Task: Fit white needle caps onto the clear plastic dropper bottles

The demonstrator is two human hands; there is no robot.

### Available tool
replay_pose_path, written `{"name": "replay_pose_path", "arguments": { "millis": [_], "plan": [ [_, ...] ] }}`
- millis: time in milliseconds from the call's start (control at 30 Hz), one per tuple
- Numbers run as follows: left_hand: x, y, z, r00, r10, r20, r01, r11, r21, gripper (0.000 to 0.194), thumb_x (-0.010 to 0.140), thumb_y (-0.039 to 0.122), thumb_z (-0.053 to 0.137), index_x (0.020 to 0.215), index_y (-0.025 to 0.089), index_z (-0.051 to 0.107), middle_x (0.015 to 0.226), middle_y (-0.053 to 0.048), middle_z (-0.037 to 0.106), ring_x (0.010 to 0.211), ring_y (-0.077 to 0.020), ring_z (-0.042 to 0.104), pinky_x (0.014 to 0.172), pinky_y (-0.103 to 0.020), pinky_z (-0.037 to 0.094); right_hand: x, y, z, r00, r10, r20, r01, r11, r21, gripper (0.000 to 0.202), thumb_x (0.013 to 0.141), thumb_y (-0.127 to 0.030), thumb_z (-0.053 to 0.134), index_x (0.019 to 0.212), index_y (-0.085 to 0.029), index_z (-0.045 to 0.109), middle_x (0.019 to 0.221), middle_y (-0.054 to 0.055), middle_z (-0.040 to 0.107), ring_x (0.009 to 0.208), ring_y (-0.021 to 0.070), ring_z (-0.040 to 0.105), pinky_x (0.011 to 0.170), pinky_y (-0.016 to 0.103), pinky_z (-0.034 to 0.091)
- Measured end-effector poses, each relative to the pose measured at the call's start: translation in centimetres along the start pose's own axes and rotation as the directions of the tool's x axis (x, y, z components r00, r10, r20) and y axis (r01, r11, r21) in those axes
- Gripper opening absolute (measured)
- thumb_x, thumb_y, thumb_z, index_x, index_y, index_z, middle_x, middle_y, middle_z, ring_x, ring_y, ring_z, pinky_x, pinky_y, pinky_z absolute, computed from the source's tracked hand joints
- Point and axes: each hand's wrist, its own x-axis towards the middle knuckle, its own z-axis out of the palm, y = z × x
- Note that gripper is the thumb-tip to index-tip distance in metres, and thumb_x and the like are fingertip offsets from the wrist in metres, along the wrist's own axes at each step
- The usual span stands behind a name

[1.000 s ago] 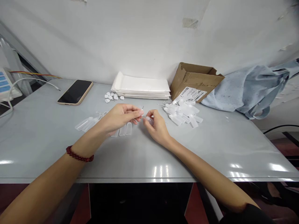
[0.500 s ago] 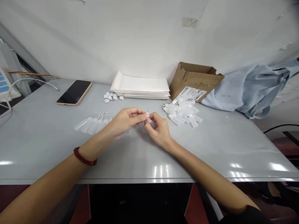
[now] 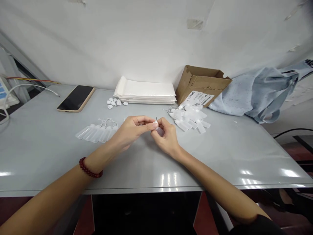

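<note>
The left hand [image 3: 135, 129] has moved the small white needle-tipped cap [image 3: 156, 122] up to the translucent plastic bottle [image 3: 160, 131], apparently onto its neck.

Over here I can see a bracelet [image 3: 90, 168] of dark red, rounded beads, packed tightly side by side, circling the left wrist just behind the left hand [image 3: 129, 130]. The beads have a dull shine, and the band looks chunky against the slim wrist. The right hand [image 3: 167, 137] and its slender forearm are bare up to about the elbow, where a plain black sleeve [image 3: 255, 225] begins, its edge softly curved; its weave is too dark to make out.
</note>
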Motion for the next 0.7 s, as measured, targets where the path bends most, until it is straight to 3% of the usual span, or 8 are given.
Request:
{"name": "replay_pose_path", "arguments": {
  "millis": [200, 500, 700],
  "plan": [
    [-0.1, 0.5, -0.5, 1.000, 0.017, -0.023, -0.012, 0.979, 0.201, 0.025, 0.075, 0.042, 0.068, 0.086, 0.019, 0.072, 0.090, -0.004, 0.072, 0.092, -0.0230, 0.063, 0.084, -0.033, 0.045, -0.1, 0.0, -0.2, 0.999, 0.041, -0.022, -0.040, 0.999, 0.026, 0.012, 0.072, -0.025, 0.053, 0.075, -0.021, 0.043, 0.059, -0.006, 0.046, 0.054, 0.0105, 0.042, 0.052, 0.024, 0.034],
    [0.4, 0.4, -1.4, 0.995, -0.025, 0.098, 0.002, 0.973, 0.233, 0.023, 0.076, 0.040, 0.068, 0.081, 0.018, 0.073, 0.087, -0.004, 0.072, 0.092, -0.0220, 0.063, 0.085, -0.033, 0.045, -0.4, -0.1, -0.3, 0.996, 0.041, 0.083, -0.041, 0.999, -0.003, 0.022, 0.071, -0.018, 0.052, 0.086, -0.023, 0.037, 0.055, -0.010, 0.042, 0.048, 0.0090, 0.038, 0.051, 0.023, 0.031],
    [0.3, 0.8, -1.8, 0.986, 0.031, 0.161, -0.068, 0.971, 0.230, 0.022, 0.074, 0.037, 0.071, 0.085, 0.018, 0.073, 0.088, -0.005, 0.073, 0.091, -0.0222, 0.064, 0.085, -0.034, 0.046, -0.2, -0.8, -0.7, 0.967, 0.176, 0.184, -0.206, 0.966, 0.159, 0.025, 0.071, -0.020, 0.055, 0.088, -0.023, 0.037, 0.051, -0.012, 0.040, 0.046, 0.0077, 0.032, 0.047, 0.020, 0.026]
  ]
}}
